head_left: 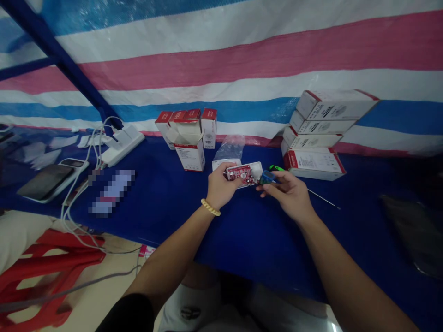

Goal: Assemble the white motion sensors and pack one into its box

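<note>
My left hand [221, 186] grips a white plastic housing [256, 169] with a red circuit board [238, 172] exposed inside it. Between the fingertips of my right hand [290, 193] is a small blue part with a dark face [267, 177], close to the right end of the housing. Whether that part is joined to the board is too small to tell. Behind the right hand is a screwdriver [323, 198] with a green and black handle, its middle hidden by the hand. A white piece [224, 163] sits just behind the housing, partly covered by my left hand.
An opened carton [189, 154] stands before several red-and-white cartons [209, 129]. More cartons [316, 163] are stacked at right. Clear plastic wrap [230, 146] lies between. At left are a power strip [122, 150], white cables [65, 198] and a dark-topped device [48, 182]; a dark phone-like slab [415, 230] lies right.
</note>
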`<state>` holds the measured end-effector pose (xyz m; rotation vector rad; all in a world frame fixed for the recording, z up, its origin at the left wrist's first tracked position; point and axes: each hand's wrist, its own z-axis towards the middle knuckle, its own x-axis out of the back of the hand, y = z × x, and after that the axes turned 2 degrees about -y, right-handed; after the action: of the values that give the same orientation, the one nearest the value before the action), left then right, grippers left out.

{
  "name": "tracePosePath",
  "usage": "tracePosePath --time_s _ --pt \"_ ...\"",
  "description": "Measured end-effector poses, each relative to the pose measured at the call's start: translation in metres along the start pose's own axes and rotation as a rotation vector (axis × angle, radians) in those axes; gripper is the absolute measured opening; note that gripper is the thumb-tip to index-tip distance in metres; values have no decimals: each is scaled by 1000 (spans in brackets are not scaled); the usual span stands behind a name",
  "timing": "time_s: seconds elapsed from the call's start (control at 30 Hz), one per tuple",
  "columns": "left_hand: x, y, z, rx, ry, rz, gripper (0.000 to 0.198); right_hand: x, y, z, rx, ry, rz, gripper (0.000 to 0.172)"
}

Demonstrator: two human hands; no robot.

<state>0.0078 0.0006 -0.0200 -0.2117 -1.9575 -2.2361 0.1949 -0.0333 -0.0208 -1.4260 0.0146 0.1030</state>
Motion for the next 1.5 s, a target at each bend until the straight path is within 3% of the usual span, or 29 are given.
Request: tracePosePath --time_s 0.23,0.63,0.87,1.1,1.33,1.5 --pt "-2 2 -4 -109 -45 -31 38 4 9 4 30 160 -154 42" --pt "-9 1 -11 -245 -48 147 35 6 17 6 -31 97 -192 50" --pt "-10 4 -13 -319 -67 143 33 7 20 5 -4 147 -267 58" --pt "-11 2 -10 -229 -58 55 36 10 16 6 72 151 -335 44" --pt "-8 -3 -5 -116 -150 -163 39 9 14 6 69 163 -252 37" --pt "-7 -2 -6 -88 -160 -164 39 6 9 6 64 232 -157 37"
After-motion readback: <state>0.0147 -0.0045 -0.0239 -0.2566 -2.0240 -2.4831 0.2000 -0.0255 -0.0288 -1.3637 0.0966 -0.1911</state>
